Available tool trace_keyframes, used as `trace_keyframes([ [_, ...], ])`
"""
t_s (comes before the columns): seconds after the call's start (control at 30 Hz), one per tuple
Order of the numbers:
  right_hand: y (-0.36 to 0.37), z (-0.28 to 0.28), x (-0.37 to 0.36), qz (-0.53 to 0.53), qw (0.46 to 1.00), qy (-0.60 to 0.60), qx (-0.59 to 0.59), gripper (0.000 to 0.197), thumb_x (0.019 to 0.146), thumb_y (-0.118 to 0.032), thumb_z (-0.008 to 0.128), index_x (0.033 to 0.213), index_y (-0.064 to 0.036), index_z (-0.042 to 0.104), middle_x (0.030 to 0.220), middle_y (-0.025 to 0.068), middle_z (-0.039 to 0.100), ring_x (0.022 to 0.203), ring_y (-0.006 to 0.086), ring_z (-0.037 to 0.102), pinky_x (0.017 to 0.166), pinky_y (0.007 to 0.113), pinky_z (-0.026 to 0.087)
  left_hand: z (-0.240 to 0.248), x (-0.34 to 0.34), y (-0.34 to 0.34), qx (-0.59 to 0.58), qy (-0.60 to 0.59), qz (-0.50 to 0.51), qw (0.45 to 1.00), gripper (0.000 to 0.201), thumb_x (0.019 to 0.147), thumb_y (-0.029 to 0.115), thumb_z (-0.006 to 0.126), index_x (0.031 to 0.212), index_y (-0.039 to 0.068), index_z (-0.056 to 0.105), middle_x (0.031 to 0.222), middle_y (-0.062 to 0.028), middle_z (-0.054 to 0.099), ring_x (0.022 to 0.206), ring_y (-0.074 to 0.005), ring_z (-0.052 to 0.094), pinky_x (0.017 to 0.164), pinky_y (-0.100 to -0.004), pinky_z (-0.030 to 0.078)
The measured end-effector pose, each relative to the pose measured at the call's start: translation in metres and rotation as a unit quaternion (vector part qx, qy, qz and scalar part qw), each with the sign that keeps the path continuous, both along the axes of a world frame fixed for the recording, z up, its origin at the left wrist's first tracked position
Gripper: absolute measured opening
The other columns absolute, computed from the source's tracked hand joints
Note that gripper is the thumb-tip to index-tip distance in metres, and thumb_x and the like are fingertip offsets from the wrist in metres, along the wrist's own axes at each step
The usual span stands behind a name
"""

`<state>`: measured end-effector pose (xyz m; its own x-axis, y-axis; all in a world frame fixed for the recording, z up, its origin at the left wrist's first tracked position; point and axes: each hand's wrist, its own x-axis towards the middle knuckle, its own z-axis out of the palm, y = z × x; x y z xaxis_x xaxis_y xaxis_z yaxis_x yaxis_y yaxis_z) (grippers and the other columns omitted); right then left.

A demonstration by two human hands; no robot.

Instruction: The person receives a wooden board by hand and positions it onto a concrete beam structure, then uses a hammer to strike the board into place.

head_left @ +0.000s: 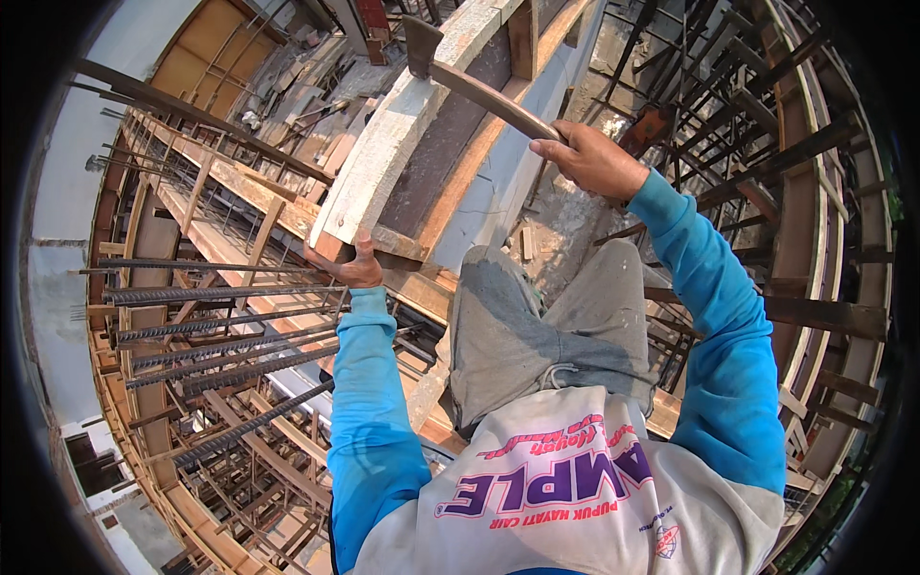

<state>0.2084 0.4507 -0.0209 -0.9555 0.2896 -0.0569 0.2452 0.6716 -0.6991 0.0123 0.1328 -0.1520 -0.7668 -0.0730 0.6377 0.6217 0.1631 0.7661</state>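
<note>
My right hand (594, 161) is closed around the wooden handle of a hammer (494, 101), which is raised to the upper left. Its dark metal head is over the far part of a curved wooden formwork frame (369, 158); whether the two touch, I cannot tell. Pale, worn timber forms the frame's left side, and browner strips and short crosspieces make up the rest. At the near end, my left hand (359, 266) grips the frame's corner, thumb up against the end board. Part of its fingers is hidden by the wood.
Several ribbed steel bars (220, 295) jut out beside my left forearm. Wooden beams and props (800, 144) crowd the right side. Below my bent knees (551, 335) lie boards and rubble. Scrap wood (307, 105) litters the ground at the far left.
</note>
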Motion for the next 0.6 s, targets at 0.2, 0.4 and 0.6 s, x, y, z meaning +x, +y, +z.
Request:
trace_keyframes([
  [0.2,0.014,0.102,0.002,-0.080,0.968,0.213,-0.101,0.037,0.098,-0.038,0.047,0.093,-0.0024,0.056,0.056,-0.0003,0.045,0.043,0.0076,0.049,0.035,0.022,0.036,0.002,0.003,0.003,-0.033,0.019,0.006,0.999,0.099,0.069,0.066,0.070,0.130,-0.002,0.030,0.118,-0.0180,0.037,0.109,-0.0322,0.044,0.090,-0.0436,0.042],
  [0.4,0.088,0.188,-0.072,-0.241,0.757,0.605,0.048,0.033,0.096,-0.034,0.050,0.102,-0.0005,0.048,0.064,0.0054,0.054,0.056,0.0172,0.055,0.050,0.033,0.043,-0.013,-0.001,-0.010,-0.052,0.034,0.048,0.997,0.100,0.069,0.074,0.062,0.128,-0.003,0.035,0.116,-0.0182,0.037,0.107,-0.0321,0.044,0.087,-0.0471,0.041],
  [0.6,0.220,-0.021,-0.104,-0.310,0.946,-0.058,0.078,0.049,0.094,-0.041,0.049,0.109,0.0051,0.057,0.086,0.0217,0.064,0.074,0.0325,0.066,0.070,0.044,0.051,-0.036,-0.014,-0.012,-0.113,0.094,0.093,0.985,0.097,0.071,0.074,0.059,0.126,-0.002,0.035,0.112,-0.0188,0.040,0.105,-0.0330,0.046,0.087,-0.0483,0.041],
])
